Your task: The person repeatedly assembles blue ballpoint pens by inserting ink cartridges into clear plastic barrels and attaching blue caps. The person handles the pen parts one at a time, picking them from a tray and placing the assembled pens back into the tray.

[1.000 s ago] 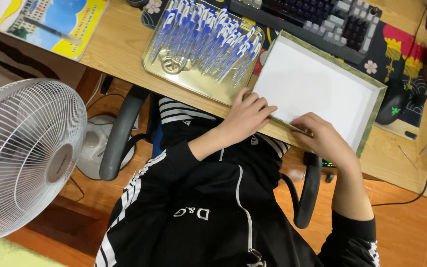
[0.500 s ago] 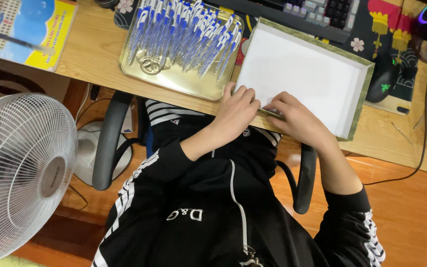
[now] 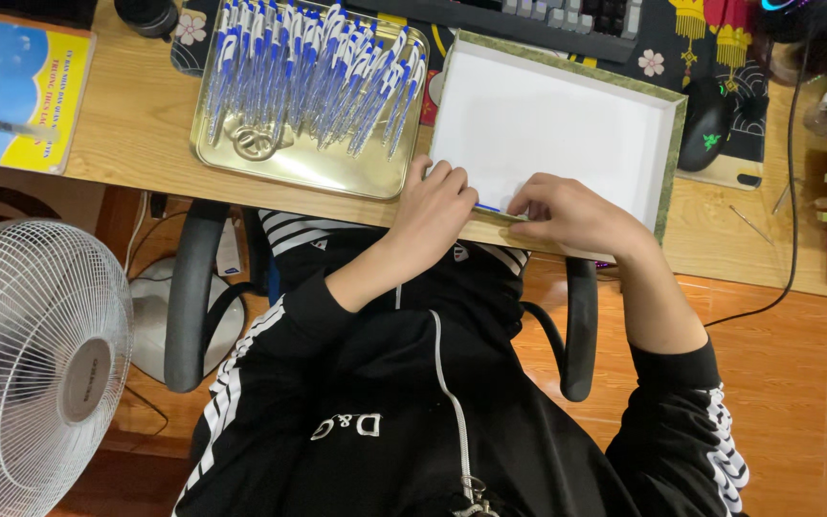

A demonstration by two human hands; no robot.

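- Left hand (image 3: 437, 206): resting at the near edge of the white box (image 3: 658, 124), fingers curled over a blue and white pen (image 3: 492, 209) that lies along that edge. The grip looks closed on the pen's end, though the fingertips are partly hidden.
- Right hand (image 3: 571, 213): closed on the other end of the same pen, knuckles up, just beside the left hand.
- Change noted: a second ago the two hands sat apart on the box edge; half a second ago they drew together; now both meet over the pen. In my judgement the pen is being worked on between the hands, not merely carried.
- Pen position: at the near rim of the box, above the worktop (image 3: 136, 124) edge, only a short blue stretch showing between the hands.
- White box: shallow, green-rimmed, its white floor bare of pens as far as can be seen.
- Gold tray (image 3: 308, 172): left of the box, touching or nearly so, heaped with many blue and white pens (image 3: 308, 67) and some small metal rings.
- Surroundings: keyboard (image 3: 547, 19) and mouse (image 3: 708, 124) beyond the box, booklet (image 3: 16, 91) far left, fan (image 3: 31, 364) beside the chair.
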